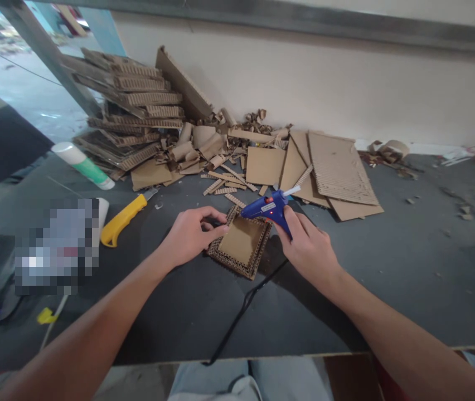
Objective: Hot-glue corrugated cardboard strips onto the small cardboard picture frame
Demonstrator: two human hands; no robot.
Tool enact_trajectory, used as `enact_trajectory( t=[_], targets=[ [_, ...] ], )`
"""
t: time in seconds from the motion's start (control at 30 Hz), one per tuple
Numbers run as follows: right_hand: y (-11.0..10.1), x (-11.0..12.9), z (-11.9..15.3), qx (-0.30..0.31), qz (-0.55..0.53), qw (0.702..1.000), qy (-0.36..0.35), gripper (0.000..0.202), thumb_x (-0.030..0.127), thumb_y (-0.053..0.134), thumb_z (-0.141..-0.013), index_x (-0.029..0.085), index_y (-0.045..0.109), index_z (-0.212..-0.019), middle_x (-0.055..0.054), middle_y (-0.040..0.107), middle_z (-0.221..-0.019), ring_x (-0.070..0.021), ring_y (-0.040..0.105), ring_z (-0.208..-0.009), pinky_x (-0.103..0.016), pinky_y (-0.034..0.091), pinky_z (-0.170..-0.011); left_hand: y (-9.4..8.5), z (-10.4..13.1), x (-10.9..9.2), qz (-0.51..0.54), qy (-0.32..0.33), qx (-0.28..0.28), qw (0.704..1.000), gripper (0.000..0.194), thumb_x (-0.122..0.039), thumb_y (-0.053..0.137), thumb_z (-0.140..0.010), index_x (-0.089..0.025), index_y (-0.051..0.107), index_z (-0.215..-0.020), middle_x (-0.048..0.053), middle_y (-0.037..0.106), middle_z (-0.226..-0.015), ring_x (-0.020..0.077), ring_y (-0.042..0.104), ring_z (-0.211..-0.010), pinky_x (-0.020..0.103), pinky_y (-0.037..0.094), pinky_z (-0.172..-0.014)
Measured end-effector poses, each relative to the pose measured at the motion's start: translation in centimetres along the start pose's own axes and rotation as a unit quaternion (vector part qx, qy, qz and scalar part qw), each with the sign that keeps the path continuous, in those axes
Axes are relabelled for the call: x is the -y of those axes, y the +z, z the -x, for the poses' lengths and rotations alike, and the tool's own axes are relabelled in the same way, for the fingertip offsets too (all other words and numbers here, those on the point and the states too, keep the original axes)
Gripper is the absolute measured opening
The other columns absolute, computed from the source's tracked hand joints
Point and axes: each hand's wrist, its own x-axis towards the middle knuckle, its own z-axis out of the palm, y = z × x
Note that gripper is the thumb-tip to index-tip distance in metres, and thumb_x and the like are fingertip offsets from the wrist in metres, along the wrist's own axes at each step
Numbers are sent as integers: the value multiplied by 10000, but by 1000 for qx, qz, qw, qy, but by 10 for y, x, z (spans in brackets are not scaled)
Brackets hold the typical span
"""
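Note:
A blue hot glue gun [267, 208] with a white glue stick in its back is gripped in my right hand [308, 248]. Its nozzle points left, over the top edge of a small cardboard frame [237, 266]. This frame lies flat on the dark table, with raised corrugated strips around a plain brown middle. My left hand [193, 234] is at the frame's upper left side, thumb and forefinger closed on its edge; the other fingers are curled and partly hidden. The gun's black cord [246, 303] runs down to the table's front edge.
A yellow box cutter [124, 219] and a white-green tube [83, 165] lie left. Behind are stacked corrugated pieces [145, 99], curled scraps [199, 142], thin strips [224, 182] and flat cardboard sheets [342, 167]. A blurred-out object [59, 242] sits at far left.

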Motion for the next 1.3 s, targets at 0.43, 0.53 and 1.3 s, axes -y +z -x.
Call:
enact_trajectory(
  t=[0.43,0.53,1.3],
  targets=[
    [-3,2,-1,-24,-8,999,-20,339,221,554,-983,110,542,-1303,-108,741,-986,-171,716,-835,-249,548,-722,1,2,-3,-30,28,-6,999,280,-482,656,-830,-228,713,-930,31,738,-807,183,677,-714,248,506,-574],
    [-3,3,-2,-55,-14,998,11,323,274,606,-956,137,571,-1246,-77,729,-885,-155,697,-726,-239,505,-579,2,4,-5,-82,64,-26,994,255,-452,620,-860,-240,719,-961,26,728,-806,169,648,-687,258,487,-606],
    [3,-3,-2,-52,-101,984,135,316,444,653,-887,202,597,-1084,-59,706,-858,-213,696,-779,-301,545,-635,9,9,-13,-172,77,-36,981,310,-461,590,-879,-231,649,-1078,17,628,-783,166,589,-667,264,427,-609]
  ],
)
